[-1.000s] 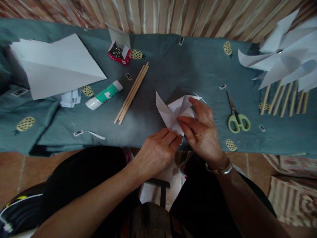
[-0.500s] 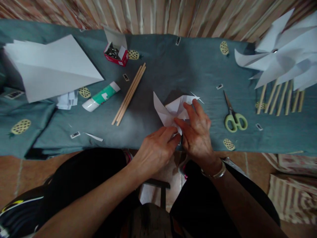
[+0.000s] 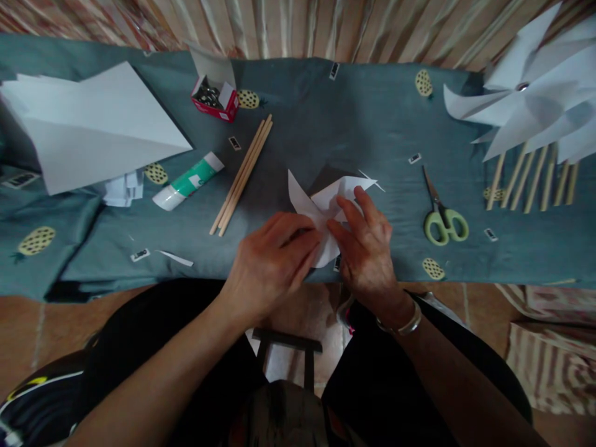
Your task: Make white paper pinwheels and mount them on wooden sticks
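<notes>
A white paper pinwheel (image 3: 302, 197) with curved blades lies on the cloth in front of me, near the table's front edge. My left hand (image 3: 274, 261) is at its left side, thumb and fingers pinched together over the paper. From the right, my right hand (image 3: 367, 248) presses a fingertip close to the pinwheel's centre, its other fingers curled over the right blade. The fingers hide part of the centre. A thin white paper strip (image 3: 372, 180) sits by the upper right tip.
Left: white paper sheets (image 3: 107, 130), small paper pieces (image 3: 123, 189), a glue stick (image 3: 189, 181), a red box of metal pieces (image 3: 215, 105) and wooden sticks (image 3: 242, 180). Right: green-handled scissors (image 3: 444, 220) and finished-looking pinwheels (image 3: 535, 105) on sticks. A striped curtain (image 3: 298, 31) hangs behind.
My left hand has moved left and slightly up from the pinwheel's lower blade, leaving that blade more exposed. My right hand stays on the paper with only a small shift.
</notes>
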`<state>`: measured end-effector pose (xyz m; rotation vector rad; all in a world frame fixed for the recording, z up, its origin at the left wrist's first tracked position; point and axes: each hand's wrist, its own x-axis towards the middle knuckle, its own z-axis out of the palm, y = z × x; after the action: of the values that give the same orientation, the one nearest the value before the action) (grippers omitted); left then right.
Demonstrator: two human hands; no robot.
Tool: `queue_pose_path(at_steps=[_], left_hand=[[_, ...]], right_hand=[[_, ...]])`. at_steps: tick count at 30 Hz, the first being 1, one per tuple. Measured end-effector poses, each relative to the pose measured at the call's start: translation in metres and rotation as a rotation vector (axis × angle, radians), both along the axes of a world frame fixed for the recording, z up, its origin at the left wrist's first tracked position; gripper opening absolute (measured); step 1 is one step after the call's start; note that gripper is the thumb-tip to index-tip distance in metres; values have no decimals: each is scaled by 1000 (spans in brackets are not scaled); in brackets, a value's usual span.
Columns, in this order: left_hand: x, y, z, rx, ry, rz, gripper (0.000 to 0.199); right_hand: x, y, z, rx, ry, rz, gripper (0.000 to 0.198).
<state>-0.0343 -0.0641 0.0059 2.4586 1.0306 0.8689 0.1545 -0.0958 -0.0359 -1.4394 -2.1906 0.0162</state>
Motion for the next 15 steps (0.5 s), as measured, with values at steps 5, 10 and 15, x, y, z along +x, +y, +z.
queue_pose_path(at_steps=[5,10,15], left_hand=[[11,-9,-10,1,32,-98,16],[16,-12,-19,22,112,-116,23],[13,-9,-16,62,141,-107,20]], right_hand=[[3,4,9,-76,6,-24,28],[11,7,20,-136,139,-24,33],[24,13,28,-190,300,-109,38]])
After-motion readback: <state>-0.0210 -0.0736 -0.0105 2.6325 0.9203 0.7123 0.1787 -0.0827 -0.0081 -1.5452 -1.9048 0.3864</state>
